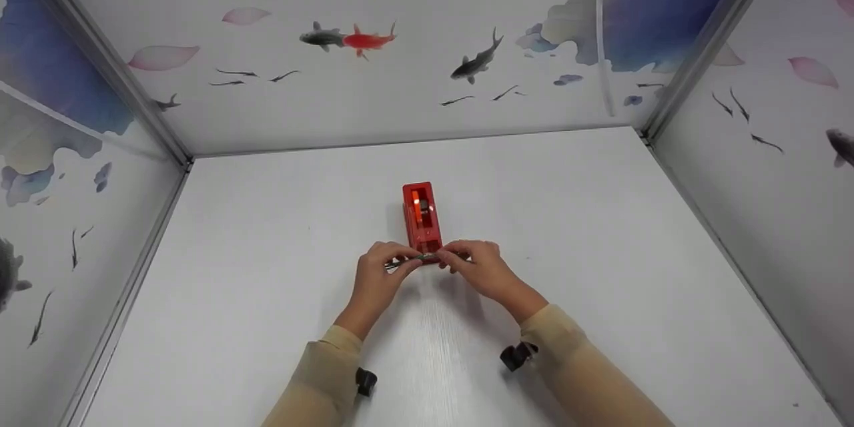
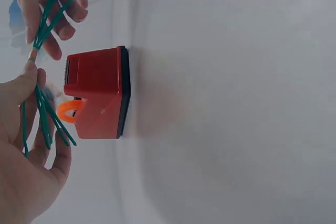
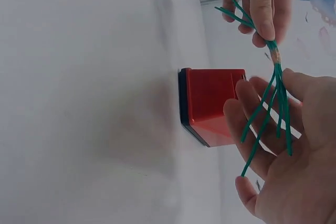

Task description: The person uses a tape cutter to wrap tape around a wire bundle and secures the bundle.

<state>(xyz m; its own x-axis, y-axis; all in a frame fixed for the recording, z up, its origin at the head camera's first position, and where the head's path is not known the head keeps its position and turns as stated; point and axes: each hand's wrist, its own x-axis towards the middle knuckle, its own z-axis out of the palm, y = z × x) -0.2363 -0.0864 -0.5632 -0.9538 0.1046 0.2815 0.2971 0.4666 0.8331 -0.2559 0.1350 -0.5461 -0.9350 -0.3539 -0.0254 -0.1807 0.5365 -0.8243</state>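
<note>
A bundle of thin green wire-like strands is held level between the two hands, its ends fanning out on both sides. Around its middle runs a narrow band of clear, brownish-looking tape. My left hand pinches the bundle on one side of that band, thumb against fingertips. On the other side the right hand pinches it too, its remaining fingers spread loosely behind the strands. Just beyond the fingertips stands a red tape dispenser with an orange roll core; its near end is partly hidden by the hands.
The white tabletop spreads around the dispenser. Panels printed with fish and petals enclose it at the back and both sides, with metal corner posts. Small black devices sit at both sleeves.
</note>
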